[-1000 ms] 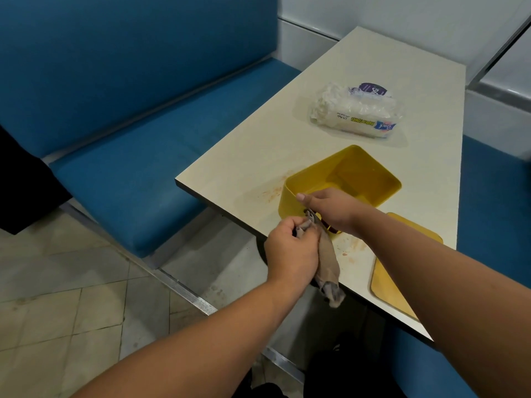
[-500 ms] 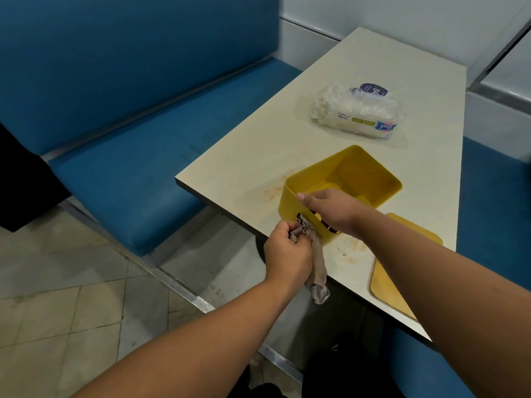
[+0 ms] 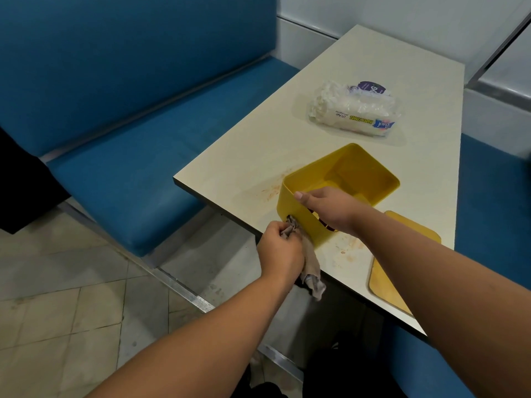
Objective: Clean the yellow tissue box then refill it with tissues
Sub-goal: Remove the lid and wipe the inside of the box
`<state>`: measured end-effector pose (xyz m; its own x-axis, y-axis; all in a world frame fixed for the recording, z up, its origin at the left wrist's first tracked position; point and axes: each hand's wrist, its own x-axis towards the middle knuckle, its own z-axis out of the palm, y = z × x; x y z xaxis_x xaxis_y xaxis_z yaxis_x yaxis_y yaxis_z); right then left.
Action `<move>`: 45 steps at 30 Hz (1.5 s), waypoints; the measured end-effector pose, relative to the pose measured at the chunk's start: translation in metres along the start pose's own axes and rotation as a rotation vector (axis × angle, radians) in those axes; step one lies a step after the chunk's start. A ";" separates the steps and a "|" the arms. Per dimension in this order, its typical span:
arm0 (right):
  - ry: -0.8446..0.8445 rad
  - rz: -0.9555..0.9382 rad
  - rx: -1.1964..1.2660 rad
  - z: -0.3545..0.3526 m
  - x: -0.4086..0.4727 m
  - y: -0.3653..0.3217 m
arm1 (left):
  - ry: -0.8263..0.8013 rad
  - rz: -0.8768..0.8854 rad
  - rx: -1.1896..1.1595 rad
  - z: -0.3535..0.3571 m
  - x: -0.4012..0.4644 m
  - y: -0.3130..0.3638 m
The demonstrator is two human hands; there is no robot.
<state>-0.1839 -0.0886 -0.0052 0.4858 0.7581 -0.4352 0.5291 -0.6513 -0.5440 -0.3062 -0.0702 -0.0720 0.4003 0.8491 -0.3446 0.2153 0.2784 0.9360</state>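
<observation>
The yellow tissue box [image 3: 356, 168] lies open side up near the table's front edge, empty inside. My right hand [image 3: 327, 206] grips its near wall, thumb along the rim. My left hand [image 3: 280, 248] holds a crumpled grey-brown cloth [image 3: 309, 264] against the box's near left corner; the cloth's tail hangs over the table edge. The box's flat yellow lid [image 3: 402, 262] lies to the right, partly under my right forearm. A plastic pack of white tissues [image 3: 355, 110] rests farther back on the table.
The cream table [image 3: 258, 156] has reddish smears left of the box and in front of it. Blue benches [image 3: 138, 156] flank the table on both sides. Tiled floor [image 3: 63, 297] lies below at the left, a white wall behind.
My left hand with the cloth has slid left and down along the box's near wall to its lower left corner. My right hand and the box have stayed in place.
</observation>
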 end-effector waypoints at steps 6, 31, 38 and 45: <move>-0.006 0.002 0.021 0.000 0.000 -0.002 | -0.080 0.017 -0.027 0.007 -0.022 -0.004; 0.004 -0.022 -0.019 0.001 -0.003 -0.005 | 0.058 0.060 -0.037 -0.001 0.013 0.014; 0.000 -0.026 -0.013 0.001 -0.002 -0.003 | 0.088 0.014 -0.103 0.000 0.021 0.015; -0.003 -0.046 -0.008 0.002 -0.005 -0.005 | 0.076 -0.071 0.176 -0.016 0.044 0.013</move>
<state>-0.1902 -0.0896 -0.0014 0.4584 0.7875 -0.4121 0.5564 -0.6158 -0.5578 -0.3002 -0.0217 -0.0743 0.3113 0.8634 -0.3971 0.3959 0.2620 0.8801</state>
